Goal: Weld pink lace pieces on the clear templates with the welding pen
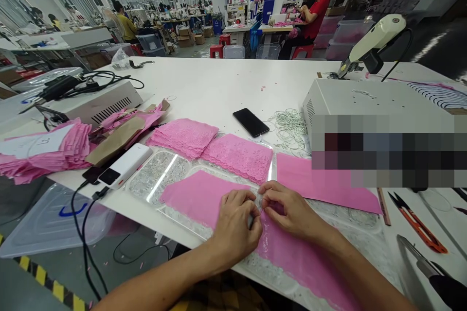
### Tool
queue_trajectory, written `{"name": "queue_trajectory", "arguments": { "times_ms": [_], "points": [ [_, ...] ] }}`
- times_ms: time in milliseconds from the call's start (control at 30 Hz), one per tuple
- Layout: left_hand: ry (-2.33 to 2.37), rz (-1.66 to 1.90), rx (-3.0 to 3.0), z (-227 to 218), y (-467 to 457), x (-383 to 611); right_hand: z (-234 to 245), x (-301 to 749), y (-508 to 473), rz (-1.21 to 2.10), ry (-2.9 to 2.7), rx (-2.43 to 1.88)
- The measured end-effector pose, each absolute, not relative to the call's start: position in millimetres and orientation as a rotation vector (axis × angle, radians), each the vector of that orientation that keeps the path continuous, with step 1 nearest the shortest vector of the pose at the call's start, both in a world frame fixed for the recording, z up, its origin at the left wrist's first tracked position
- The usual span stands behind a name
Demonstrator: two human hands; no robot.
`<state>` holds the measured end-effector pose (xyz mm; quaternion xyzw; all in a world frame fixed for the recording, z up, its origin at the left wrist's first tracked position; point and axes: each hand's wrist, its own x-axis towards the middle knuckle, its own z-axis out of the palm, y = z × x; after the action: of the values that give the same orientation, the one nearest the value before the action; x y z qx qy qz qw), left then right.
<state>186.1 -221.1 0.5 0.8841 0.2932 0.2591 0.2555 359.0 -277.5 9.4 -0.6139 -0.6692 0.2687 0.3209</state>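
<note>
bare arms and a yellow-and-dark check

the left hand (233,227) and the right hand (288,210) are uncovered, with rounded knuckles and slim, slightly tapering fingers (272,186). the left forearm (171,274) and the right forearm (350,249) are bare from wrist to picture edge, each narrowing smoothly toward the wrist. between them, low in view, shows a garment (222,294) in mustard yellow and dark squares, its pattern dimmed by shadow. whether it is a top, an apron or something worn on the legs is unclear.
</note>
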Motion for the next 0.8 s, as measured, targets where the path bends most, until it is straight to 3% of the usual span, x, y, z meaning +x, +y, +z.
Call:
{"name": "queue_trajectory", "arguments": {
  "times_ms": [800],
  "points": [
    [0.799, 0.705, 2.396, 3.3, -221.4, 185.4, 7.4, 356.1, -276.4, 0.655, -1.734, -1.65]
  ]
}}
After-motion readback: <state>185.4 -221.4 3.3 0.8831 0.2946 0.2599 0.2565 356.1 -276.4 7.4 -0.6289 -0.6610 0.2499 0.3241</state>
